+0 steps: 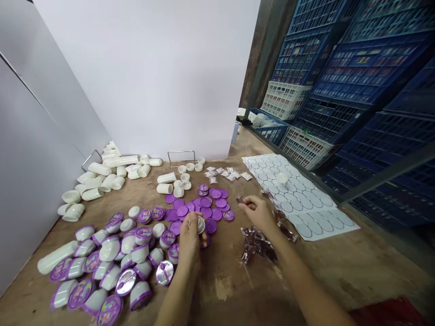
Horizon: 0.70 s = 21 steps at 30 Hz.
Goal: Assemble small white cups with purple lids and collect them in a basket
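My left hand is closed around a small white cup, its round opening turned up; what lies inside is too small to make out. To the right, my right hand pinches a small dark brown sachet at its fingertips. Below that hand lies a pile of dark brown sachets, with a few more beside the wrist. Purple lids are spread just beyond my left hand. Several small white-powder-like sachets lie farther back.
Lidded white cups with purple rims crowd the left front. Stacked white cups lie at the back left, and loose ones mid-table. Sheets of printed ovals lie right, one clear piece on them. Blue crates rise beyond the table edge.
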{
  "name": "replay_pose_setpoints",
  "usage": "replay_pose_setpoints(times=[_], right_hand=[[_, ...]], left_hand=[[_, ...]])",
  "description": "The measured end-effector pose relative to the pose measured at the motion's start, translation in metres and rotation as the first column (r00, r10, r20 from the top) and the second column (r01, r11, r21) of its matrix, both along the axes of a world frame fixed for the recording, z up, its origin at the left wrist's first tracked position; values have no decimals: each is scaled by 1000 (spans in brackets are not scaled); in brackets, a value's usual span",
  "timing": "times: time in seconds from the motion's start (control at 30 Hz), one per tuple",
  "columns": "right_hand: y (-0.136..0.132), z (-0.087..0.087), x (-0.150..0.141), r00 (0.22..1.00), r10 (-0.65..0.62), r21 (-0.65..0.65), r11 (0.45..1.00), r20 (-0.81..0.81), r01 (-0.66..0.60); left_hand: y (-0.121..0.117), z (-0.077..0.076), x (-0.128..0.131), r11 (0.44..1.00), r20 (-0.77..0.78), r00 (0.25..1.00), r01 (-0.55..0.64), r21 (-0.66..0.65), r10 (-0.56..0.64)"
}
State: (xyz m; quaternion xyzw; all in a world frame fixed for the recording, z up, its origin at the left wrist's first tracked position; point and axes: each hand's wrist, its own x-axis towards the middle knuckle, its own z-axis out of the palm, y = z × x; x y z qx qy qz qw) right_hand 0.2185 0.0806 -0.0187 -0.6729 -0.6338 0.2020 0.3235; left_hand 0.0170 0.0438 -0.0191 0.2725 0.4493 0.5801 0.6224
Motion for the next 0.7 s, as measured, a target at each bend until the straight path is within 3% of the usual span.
replay_pose_setpoints(times=[0.07,0.1,0.2,0.27,0.33,0.43,0.5,0.6,0.7], right_hand=[[-15,13,-37,925,209,162,973,-317,-164],[-23,18,-57,885,298,235,946,-358,-224],[-40,21,-104,928,326,323,911,-183,-256],[-42,22,-118,952,306,320,904,-18,-285],[-33,26,-121,911,409,254,877,48,-407],[3,37,-120,783,614,108,789,-104,-605],[37,40,-123,829,555,36,832,-65,-554],[84,29,-130,919,316,-25,947,234,-319],[111,7,-130,915,245,-102,969,319,-224]], left_hand=[[-3,-4,4,1000,-53,998,28,-3,-28],[-5,-5,5,1000,-67,997,23,-8,-24],[-9,-6,4,998,-73,995,-63,19,64],[-10,-6,-3,990,-92,989,-109,90,118],[-10,-3,-13,986,-99,987,-110,121,122],[-8,2,-32,990,-26,991,-131,51,132],[-6,6,-44,986,5,986,-165,33,165],[-6,12,-52,982,-16,982,-185,47,186],[-9,14,-52,984,-36,983,-179,21,179]])
